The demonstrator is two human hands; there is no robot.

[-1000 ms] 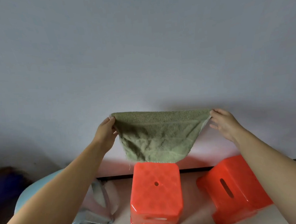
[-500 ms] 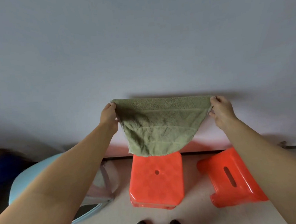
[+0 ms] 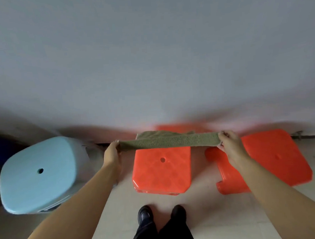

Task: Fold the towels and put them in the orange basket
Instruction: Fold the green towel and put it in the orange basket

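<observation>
A green towel (image 3: 168, 141) is stretched in a narrow horizontal band between my two hands, over the far edge of an orange stool (image 3: 161, 171). Part of the towel lies on the stool's far side. My left hand (image 3: 112, 153) pinches the towel's left end and my right hand (image 3: 229, 146) pinches its right end. No orange basket is visible in this view.
A second orange stool (image 3: 277, 156) lies tipped to the right. A light blue stool (image 3: 40, 172) stands at the left. A pale wall fills the upper view and meets the floor just behind the stools. My black shoes (image 3: 161, 214) stand on the floor below.
The view has tilted downward. My hands have lowered the towel from hanging in front of the wall to the far edge of the middle orange stool; the hanging part now lies flattened.
</observation>
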